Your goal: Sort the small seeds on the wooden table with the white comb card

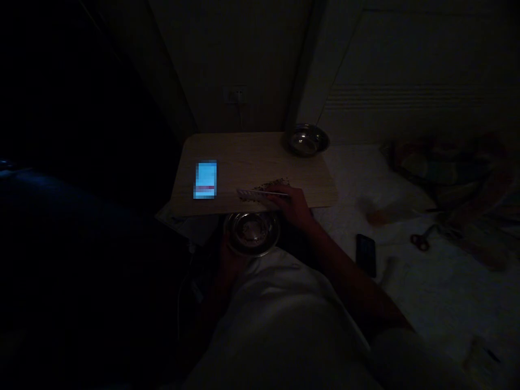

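The room is very dark. My right hand point(291, 201) is closed on a thin, flat, pale tool point(255, 192), its exact kind unclear, held low over the small wooden table. Small dark bits point(276, 183) lie scattered on the tabletop beside and behind that tool. Just below the table's front edge, my left hand point(232, 257) grips the left side of a shiny metal bowl point(254, 251). Some small specks show inside this bowl, too dim to name.
On the wooden table point(235, 149) lie a lit phone screen point(205, 179) at left and a second metal bowl point(307, 142) at the back right corner. To the right, a dark phone point(366, 254) and scissors point(420, 241) rest on pale cloth. A wall socket point(235, 95) is behind.
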Action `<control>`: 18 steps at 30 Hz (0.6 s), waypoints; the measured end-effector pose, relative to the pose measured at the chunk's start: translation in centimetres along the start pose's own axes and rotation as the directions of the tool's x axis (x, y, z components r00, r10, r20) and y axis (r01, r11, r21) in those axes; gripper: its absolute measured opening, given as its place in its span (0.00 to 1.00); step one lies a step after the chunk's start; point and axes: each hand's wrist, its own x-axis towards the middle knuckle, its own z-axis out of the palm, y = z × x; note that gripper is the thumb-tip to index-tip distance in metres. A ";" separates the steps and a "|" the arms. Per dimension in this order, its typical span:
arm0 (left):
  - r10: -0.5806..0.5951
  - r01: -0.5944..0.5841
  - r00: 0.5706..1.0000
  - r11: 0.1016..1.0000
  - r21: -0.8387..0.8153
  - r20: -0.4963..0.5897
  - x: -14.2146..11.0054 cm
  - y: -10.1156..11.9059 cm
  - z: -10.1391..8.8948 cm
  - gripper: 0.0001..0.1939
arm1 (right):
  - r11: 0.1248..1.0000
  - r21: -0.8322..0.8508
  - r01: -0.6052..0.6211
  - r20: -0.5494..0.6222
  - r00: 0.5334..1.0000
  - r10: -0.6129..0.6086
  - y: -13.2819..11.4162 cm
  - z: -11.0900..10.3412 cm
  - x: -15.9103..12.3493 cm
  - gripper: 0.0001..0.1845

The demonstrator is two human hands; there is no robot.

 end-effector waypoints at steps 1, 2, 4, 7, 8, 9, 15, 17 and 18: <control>-0.003 0.003 1.000 1.000 0.002 -0.008 0.1 0.0 -0.2 0.18 | 1.000 -0.003 -0.002 0.009 1.000 0.002 -0.1 0.0 0.0 0.11; -0.004 0.004 1.000 1.000 0.003 -0.013 0.2 0.0 -0.4 0.17 | 1.000 -0.006 -0.006 0.018 1.000 0.006 -0.1 0.0 0.0 0.11; -0.001 0.001 1.000 1.000 0.004 -0.012 0.4 -0.1 -0.6 0.17 | 1.000 -0.004 -0.010 0.045 0.999 0.010 -0.2 -0.2 0.1 0.11; 0.013 -0.013 1.000 1.000 -0.001 0.001 0.5 -0.3 -0.8 0.16 | 1.000 0.020 -0.006 0.088 0.996 0.004 -0.1 -0.5 0.1 0.11; 0.021 -0.021 1.000 1.000 0.000 -0.003 0.5 -0.3 -0.8 0.15 | 1.000 0.027 -0.005 0.097 0.995 0.002 0.0 -0.6 0.1 0.11; 0.029 -0.029 1.000 1.000 0.003 -0.011 0.5 -0.3 -0.8 0.15 | 0.999 0.032 -0.005 0.103 0.995 0.002 0.1 -0.7 0.1 0.11; -0.020 0.021 1.000 1.000 0.021 -0.024 0.2 -0.2 -0.4 0.17 | 1.000 0.029 -0.001 0.146 0.989 -0.003 0.2 -1.2 0.2 0.12; -0.016 0.017 1.000 1.000 0.026 -0.020 0.0 -0.1 -0.1 0.16 | 1.000 0.019 0.013 0.161 0.987 -0.016 0.1 -1.4 0.2 0.12; -0.009 0.010 1.000 1.000 0.028 -0.020 -0.1 0.0 0.0 0.16 | 1.000 0.017 0.022 0.169 0.985 -0.024 0.0 -1.5 0.2 0.12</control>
